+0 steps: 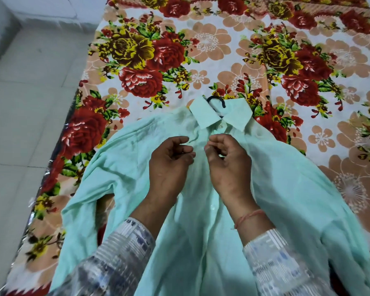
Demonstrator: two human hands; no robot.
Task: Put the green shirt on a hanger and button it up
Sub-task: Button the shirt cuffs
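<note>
A pale green shirt [276,189] lies front-up on a bed covered with a flowered sheet [222,50] of red, yellow and peach blooms. The shirt fills the lower middle of the frame, and its collar [203,113] points toward the top. The black hook of a hanger [216,99] sticks out from the collar opening and rests on the sheet; the rest of the hanger is hidden inside the shirt. A small pale button [220,126] sits just below the collar. Two hands come up from the bottom edge and hover side by side, a little apart, over the shirt's chest, either side of the front opening. The left hand [171,165] has its fingers loosely curled with the thumb near the fingertips; whether it holds any cloth cannot be told. The right hand [229,165] has its fingers curled tighter against the thumb, with a scrap of green showing between them, so it seems to pinch the edge of the shirt front. A thin orange thread bracelet [249,217] circles the right wrist. Both forearms wear white patterned cuffs [124,253] with blue marks. One shirt arm bends toward the lower left corner. Grey floor tiles [30,92] fill the left side of the frame.
</note>
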